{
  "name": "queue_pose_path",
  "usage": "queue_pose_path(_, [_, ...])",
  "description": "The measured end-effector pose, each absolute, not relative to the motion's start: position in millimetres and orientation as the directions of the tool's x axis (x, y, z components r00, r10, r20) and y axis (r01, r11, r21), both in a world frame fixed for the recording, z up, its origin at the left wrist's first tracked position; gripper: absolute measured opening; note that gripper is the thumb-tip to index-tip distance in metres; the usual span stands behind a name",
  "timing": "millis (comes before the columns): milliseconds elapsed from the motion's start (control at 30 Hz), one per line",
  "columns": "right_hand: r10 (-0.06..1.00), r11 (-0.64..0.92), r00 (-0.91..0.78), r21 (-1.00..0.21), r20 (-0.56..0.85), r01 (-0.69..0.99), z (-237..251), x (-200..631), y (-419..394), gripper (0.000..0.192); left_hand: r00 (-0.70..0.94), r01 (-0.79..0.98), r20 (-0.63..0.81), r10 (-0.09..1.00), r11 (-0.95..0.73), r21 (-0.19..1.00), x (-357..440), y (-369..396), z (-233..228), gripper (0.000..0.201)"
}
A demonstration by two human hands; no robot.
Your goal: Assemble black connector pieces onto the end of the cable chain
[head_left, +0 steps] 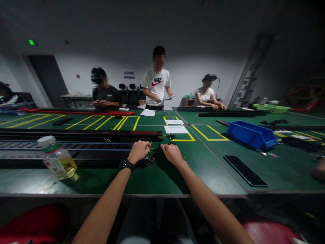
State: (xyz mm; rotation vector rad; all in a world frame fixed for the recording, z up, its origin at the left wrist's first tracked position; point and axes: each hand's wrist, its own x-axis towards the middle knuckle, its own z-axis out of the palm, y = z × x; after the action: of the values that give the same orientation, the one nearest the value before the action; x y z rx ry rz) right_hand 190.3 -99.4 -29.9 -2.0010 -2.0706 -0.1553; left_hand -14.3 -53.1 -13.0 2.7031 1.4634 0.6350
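Note:
My left hand (138, 151), with a black watch on its wrist, is closed at the right end of a long black strip assembly (76, 149) lying on the green table (177, 176). It seems to pinch a small part or wire there; what it grips is hidden by the fingers. My right hand (172, 153) rests fingers curled just to the right of that end, next to small black clips (170, 136). What it holds, if anything, I cannot make out.
A plastic bottle of yellowish liquid (57, 158) stands at the front left. A blue bin (251, 134) and a black phone (245, 170) lie to the right. White paper sheets (176, 129) lie ahead. Three people work at the far side of the table.

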Motion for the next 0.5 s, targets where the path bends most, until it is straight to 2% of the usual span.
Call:
queue_pose_path(333, [0.965, 0.127, -0.081, -0.175, 0.251, 0.976, -37, 188, -98, 0.055, 0.478, 0.803, 0.351, 0.806, -0.562, 0.198, -15, -55, -14, 0.03])
queue_pose_path(500, [0.966, 0.157, -0.114, -0.177, 0.233, 0.972, -41, 187, -97, 0.035, 0.478, 0.807, 0.342, 0.809, -0.558, 0.193, -14, -56, -16, 0.03])
